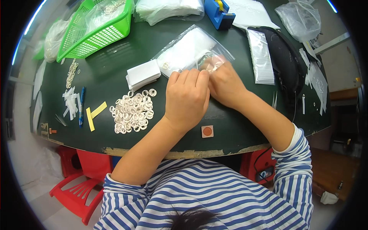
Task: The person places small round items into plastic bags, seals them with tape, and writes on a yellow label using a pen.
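The work looks to be midway, at the clear bags point(188, 46) in the upper middle of the frame. Both hands meet at their lower right edge. The left hand point(186, 94) has its fingers curled together; its fingertips are hidden, so I cannot tell what it pinches. The right hand point(225, 81) is bent inward, its fingers blurred among glossy plastic; whether they grip it I cannot tell.

A ring or two lies at the bags' left corner, near the white cards point(143, 73). Most rings seem left to handle: the ring pile point(133, 113) sits loose left of centre, with a smaller ring cluster point(71, 73) at upper left. No piece shows clearly as finished.

Around them, the green basket point(91, 45) fills the upper left, the blue dispenser point(219, 14) stands at the top, and a packet stack point(261, 57) and black bag point(283, 57) line the right. Nothing plainly blocks the hands, though the cards crowd the bags' left side and the left forearm lies just beside the pile.
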Motion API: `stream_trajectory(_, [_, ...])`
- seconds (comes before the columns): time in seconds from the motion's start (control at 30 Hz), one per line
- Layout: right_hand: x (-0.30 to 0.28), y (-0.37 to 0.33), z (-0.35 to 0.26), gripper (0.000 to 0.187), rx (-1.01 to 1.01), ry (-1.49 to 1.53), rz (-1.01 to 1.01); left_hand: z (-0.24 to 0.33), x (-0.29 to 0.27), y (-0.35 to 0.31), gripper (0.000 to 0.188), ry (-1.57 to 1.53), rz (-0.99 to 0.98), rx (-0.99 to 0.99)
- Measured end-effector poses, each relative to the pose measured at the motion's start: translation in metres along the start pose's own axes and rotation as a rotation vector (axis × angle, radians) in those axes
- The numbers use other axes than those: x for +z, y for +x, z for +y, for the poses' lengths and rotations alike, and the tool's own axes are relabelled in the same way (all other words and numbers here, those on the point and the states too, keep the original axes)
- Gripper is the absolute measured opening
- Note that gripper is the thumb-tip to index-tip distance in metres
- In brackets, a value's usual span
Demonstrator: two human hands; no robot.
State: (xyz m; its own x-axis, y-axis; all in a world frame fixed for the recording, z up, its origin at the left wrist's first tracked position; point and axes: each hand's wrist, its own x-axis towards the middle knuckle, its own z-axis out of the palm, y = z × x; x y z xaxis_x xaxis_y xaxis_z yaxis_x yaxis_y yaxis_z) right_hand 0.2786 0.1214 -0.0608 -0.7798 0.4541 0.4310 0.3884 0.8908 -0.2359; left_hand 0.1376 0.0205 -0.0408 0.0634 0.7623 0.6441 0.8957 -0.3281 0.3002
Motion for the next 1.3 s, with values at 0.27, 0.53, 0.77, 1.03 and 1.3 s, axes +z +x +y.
stream_trajectory(0.27, [0.022, 0.006, 0.007, 0.022, -0.089, 0.116, 0.076, 0.001, -0.002, -0.003, 0.020, -0.039, -0.002, -0.001])
stream_trajectory(0.53, [0.003, -0.008, 0.003, 0.030, -0.044, 0.190, -0.014, -0.015, -0.014, 0.024, 0.028, -0.225, -0.026, 0.037])
stream_trajectory(0.77, [-0.017, -0.035, -0.004, 0.045, 0.080, -0.051, -0.145, -0.096, 0.036, 0.091, 0.079, 0.128, -0.550, 0.444])
stream_trajectory(1.03, [-0.019, -0.047, 0.005, 0.052, 0.118, -0.088, -0.162, -0.103, 0.052, 0.085, 0.085, 0.126, -0.750, 0.430])
stream_trajectory(1.3, [-0.020, -0.042, -0.010, 0.039, 0.377, 0.274, 0.123, -0.104, 0.055, 0.086, 0.079, 0.083, -0.736, 0.386])
